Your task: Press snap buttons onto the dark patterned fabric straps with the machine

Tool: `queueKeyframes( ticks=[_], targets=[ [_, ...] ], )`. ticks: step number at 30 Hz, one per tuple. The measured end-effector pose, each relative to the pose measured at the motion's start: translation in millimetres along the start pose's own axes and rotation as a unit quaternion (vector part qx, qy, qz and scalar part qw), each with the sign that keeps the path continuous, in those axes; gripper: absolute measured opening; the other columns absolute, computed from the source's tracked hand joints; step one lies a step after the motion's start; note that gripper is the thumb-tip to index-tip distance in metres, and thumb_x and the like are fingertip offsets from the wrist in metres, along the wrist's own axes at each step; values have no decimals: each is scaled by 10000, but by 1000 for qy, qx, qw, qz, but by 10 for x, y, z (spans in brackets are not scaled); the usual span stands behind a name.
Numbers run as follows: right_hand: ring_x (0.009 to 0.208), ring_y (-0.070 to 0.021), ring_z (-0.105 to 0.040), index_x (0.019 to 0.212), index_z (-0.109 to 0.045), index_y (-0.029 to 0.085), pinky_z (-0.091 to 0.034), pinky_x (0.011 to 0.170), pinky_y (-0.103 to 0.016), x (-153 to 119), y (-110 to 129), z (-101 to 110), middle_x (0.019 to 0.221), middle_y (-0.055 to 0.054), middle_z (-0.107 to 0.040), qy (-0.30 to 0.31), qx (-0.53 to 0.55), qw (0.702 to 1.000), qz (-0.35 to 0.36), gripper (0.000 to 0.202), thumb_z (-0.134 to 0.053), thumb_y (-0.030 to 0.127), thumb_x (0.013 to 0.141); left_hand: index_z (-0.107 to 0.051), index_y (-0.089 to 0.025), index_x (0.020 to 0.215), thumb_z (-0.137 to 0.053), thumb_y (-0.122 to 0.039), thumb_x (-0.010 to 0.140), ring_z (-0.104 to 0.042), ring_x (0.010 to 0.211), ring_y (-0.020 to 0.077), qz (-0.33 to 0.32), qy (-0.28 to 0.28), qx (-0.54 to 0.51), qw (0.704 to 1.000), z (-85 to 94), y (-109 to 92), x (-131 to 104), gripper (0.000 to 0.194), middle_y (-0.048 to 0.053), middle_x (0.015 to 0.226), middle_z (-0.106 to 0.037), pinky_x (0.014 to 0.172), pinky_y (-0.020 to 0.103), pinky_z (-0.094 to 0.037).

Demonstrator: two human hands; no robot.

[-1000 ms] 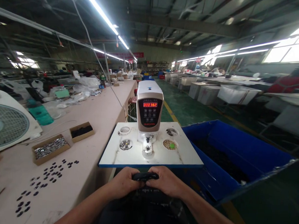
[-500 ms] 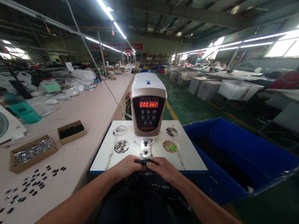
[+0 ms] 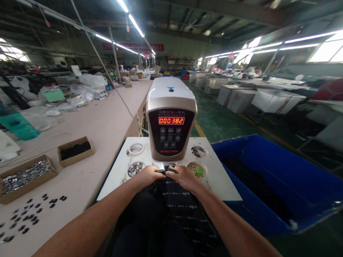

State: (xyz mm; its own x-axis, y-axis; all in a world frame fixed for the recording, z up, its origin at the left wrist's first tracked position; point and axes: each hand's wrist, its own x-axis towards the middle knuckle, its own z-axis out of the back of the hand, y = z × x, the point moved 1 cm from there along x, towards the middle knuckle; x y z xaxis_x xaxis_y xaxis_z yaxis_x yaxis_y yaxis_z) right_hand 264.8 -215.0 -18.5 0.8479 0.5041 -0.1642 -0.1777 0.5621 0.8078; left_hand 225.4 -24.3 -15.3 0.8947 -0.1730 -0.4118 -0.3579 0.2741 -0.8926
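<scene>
My left hand [image 3: 151, 175] and my right hand [image 3: 184, 177] both pinch the top edge of a dark garment [image 3: 179, 201] with small white lettering. That edge lies under the head of a fastening machine [image 3: 171, 117], whose red display reads 000382. The machine's lower tip is partly hidden behind my fingers. Below my hands the cloth hangs down over my lap. Around the machine, the white work plate [image 3: 214, 183] has round wells, among them one of gold-coloured parts [image 3: 193, 169] with a green piece on top.
On the left table [image 3: 102, 148] stand a box of metal rings [image 3: 25, 177] and a box of black pieces [image 3: 75, 150], with loose dark discs nearby. A blue bin [image 3: 300, 168] holding dark cloth is at the right. A person in red [image 3: 336, 90] sits far right.
Both hands have moved forward with the garment's edge, from the front of the plate to beneath the machine head. The view has moved closer to the machine.
</scene>
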Motion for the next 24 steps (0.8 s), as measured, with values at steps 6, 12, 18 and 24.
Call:
queueKeyframes(
  ticks=[6, 12, 18, 24],
  targets=[
    [647, -140, -517, 696, -632, 139, -286, 574, -247, 39, 2, 24, 650, -1, -571, 8, -13, 1000, -18, 363, -602, 473, 835, -718, -136, 761, -709, -396, 594, -551, 680, 192, 9, 1, 2, 1000, 20, 28, 78, 310, 38, 707, -667, 654, 302, -391],
    [640, -142, -520, 672, -631, 143, -286, 574, -252, 69, -27, 12, 629, 0, -567, -3, -19, 1000, -22, 381, -614, 490, 828, -733, -124, 810, -743, -417, 577, -609, 729, 216, 24, 13, -18, 999, 40, 21, 95, 374, 58, 774, -713, 720, 319, -440],
    [717, -166, -586, 746, -691, 143, -334, 604, -250, 69, -29, -19, 711, -13, -651, -24, -13, 999, -18, 368, -619, 491, 838, -727, -113, 826, -776, -444, 563, -654, 791, 242, 38, 16, -42, 998, 60, 87, 133, 426, 88, 845, -737, 776, 336, -472],
    [889, -192, -650, 968, -721, 164, -398, 722, -254, 30, -12, -45, 935, -41, -732, -74, -22, 997, -5, 289, -635, 419, 865, -736, -109, 874, -773, -445, 584, -659, 796, 241, 27, 0, -41, 999, 39, 101, 103, 445, 84, 846, -737, 775, 332, -468]
  ],
)
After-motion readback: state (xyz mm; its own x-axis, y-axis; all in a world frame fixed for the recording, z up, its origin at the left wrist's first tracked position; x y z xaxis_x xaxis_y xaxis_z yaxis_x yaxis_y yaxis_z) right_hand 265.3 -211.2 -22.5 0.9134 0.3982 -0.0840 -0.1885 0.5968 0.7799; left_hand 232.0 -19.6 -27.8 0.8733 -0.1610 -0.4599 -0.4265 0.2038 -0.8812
